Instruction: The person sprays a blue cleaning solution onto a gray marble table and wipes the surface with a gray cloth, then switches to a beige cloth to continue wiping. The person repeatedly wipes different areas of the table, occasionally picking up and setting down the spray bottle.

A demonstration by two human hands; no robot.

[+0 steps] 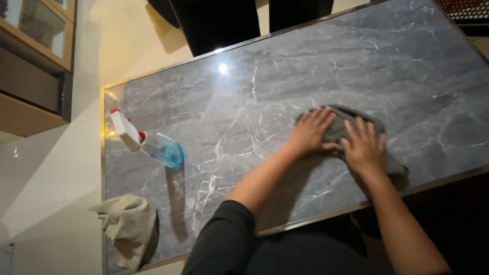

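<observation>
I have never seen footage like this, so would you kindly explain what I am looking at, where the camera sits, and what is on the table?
There is no machine here: a person works with two bare hands, and the single picture comes from a camera worn on their head, looking down. The left hand and the right hand both press flat, fingers spread, on a crumpled grey cloth; neither hand grips it. The cloth lies on a glossy dark grey marble-patterned table with a thin metal edge. Near the table's left end stands a clear spray bottle with blue liquid and a white and red trigger head. A crumpled beige cloth sits at the near left corner, hanging partly over the edge.
</observation>
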